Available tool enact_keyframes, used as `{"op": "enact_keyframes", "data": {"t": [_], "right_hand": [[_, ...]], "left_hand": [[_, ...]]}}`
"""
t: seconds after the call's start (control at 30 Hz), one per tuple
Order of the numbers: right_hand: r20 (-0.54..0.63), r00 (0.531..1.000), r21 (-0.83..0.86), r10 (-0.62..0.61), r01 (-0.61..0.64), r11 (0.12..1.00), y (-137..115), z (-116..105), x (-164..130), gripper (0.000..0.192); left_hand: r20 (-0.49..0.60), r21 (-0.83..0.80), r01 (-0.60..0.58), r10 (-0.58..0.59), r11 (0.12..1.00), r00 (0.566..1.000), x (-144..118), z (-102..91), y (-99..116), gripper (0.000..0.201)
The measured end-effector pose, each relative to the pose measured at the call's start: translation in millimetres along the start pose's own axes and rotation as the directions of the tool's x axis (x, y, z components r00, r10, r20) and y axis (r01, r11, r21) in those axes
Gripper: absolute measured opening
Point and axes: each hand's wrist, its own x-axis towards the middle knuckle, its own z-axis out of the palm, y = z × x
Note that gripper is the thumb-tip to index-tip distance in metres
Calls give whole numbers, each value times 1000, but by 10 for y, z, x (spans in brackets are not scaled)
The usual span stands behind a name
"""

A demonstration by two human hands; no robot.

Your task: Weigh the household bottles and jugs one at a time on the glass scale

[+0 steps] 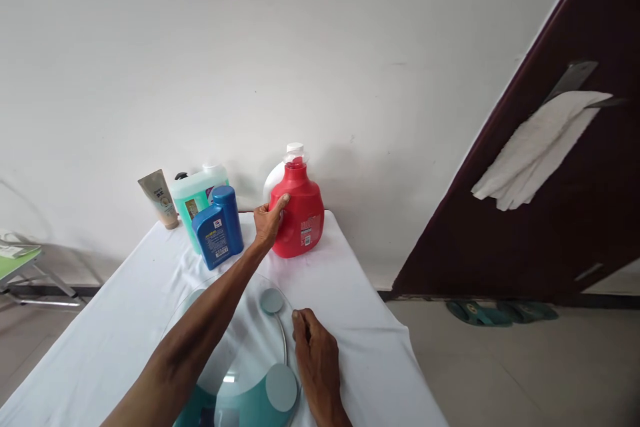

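My left hand (270, 221) grips the left side of a red laundry detergent bottle (299, 213), thumb in front and the other fingers mostly hidden. The bottle stands upright at the far end of the table and has a clear collar at its neck. Closer in lies a round, clear glass bathroom scale (282, 389) with grey round pads, a thin metal tube and a teal part. My left forearm crosses over it. At its right rim, my right hand (316, 363) is closed, thumb and curled fingers pinching the edge.
A blue bottle (219, 230), a pale green jug (186, 203) and a beige tube (160, 199) stand left on the white tablecloth (345, 280). Behind the red bottle is a white bottle (273, 178). A wall borders the far side; a dark door (550, 233) with a hanging cloth (535, 150) is right.
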Motion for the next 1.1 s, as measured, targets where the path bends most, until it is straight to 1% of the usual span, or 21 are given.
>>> {"op": "enact_keyframes", "data": {"t": [0.2,0.3,0.37,0.47,0.5,0.57,0.6,0.67,0.73,0.77,0.8,0.87,0.9,0.97,1.03,1.1], "right_hand": [[6,1000,0,17,-17,1000,40,2,-18,61],[12,1000,-4,25,-25,1000,55,-1,-20,62],[31,999,-11,30,-30,999,62,-9,-14,61],[59,998,-30,37,-36,999,62,-32,1,61],[69,997,-35,39,-37,999,57,-42,5,61],[90,995,-44,40,-36,998,43,-61,10,61],[99,994,-46,38,-34,998,33,-71,11,60],[107,994,-50,30,-24,998,12,-89,9,60],[107,994,-60,23,-17,998,-11,-102,9,59],[113,993,-65,20,-12,998,-22,-106,11,58],[119,993,-70,18,-9,997,-32,-109,14,57],[133,991,-78,19,-9,997,-49,-109,23,54],[138,990,-81,23,-12,997,-56,-107,29,54],[138,990,-97,39,-26,995,-68,-104,37,53],[137,989,-120,58,-42,992,-81,-104,38,52],[140,987,-140,80,-60,988,-100,-110,30,51]], "left_hand": [[-4,-12,-67,67,998,998,58,43,-183,71],[-20,-10,-111,111,994,994,58,62,-243,72],[-6,7,-114,114,993,994,69,59,-259,71],[5,132,-115,115,985,993,70,1,-214,63],[3,193,-136,138,972,990,48,-41,-178,57],[18,296,-214,218,931,976,-61,-178,-82,45],[46,326,-265,264,908,963,-154,-278,-24,47],[139,332,-369,342,868,929,-416,-547,102,59],[238,291,-444,385,848,892,-739,-904,230,59],[255,271,-457,394,847,883,-901,-1106,288,56],[236,267,-447,392,853,889,-1051,-1318,336,52],[142,307,-383,355,871,924,-1295,-1742,392,48],[68,319,-346,342,883,937,-1383,-1942,395,50],[-85,309,-302,342,902,936,-1499,-2291,345,56],[-183,285,-276,335,918,924,-1557,-2557,227,61],[-226,259,-223,284,940,932,-1572,-2743,65,63]]}}
